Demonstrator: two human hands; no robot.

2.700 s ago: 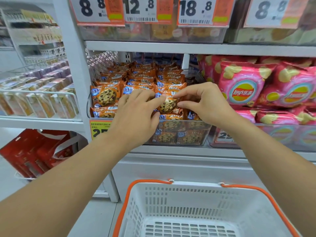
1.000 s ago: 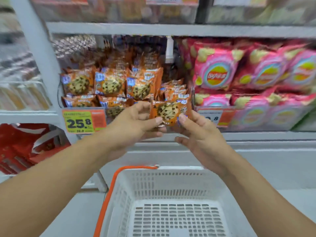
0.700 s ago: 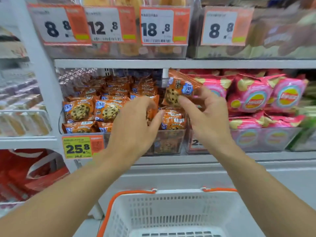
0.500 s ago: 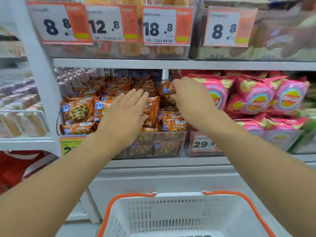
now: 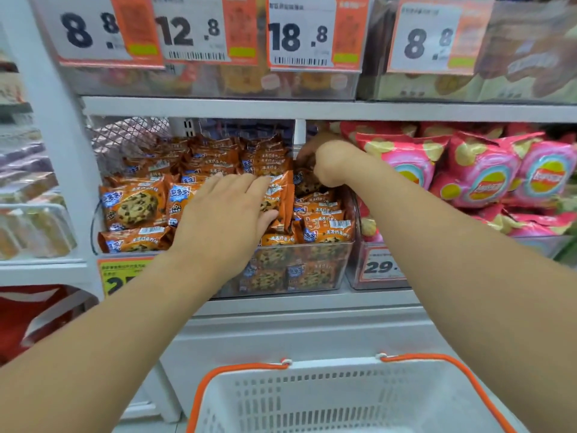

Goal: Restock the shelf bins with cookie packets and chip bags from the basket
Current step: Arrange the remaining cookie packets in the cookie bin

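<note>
A clear shelf bin (image 5: 312, 270) holds several orange cookie packets (image 5: 132, 206), stacked and standing. My left hand (image 5: 228, 214) lies flat with straight fingers on the front packets, pressing an upright one back. My right hand (image 5: 324, 164) reaches deep into the bin's right rear, fingers curled round a cookie packet (image 5: 304, 181) there. Pink chip bags (image 5: 480, 173) fill the bin to the right. The white basket with orange handles (image 5: 343, 398) sits below; no goods show in the part of it in view.
A shelf above (image 5: 312, 109) carries bins with price tags (image 5: 299, 32). A white upright post (image 5: 53, 145) stands at the left, with other clear bins beyond it. Red bags (image 5: 28, 314) lie low on the left.
My right hand lifted a cookie packet from in front of the bin and carried it to the bin's back right. My left hand spread flat over the front packets.
</note>
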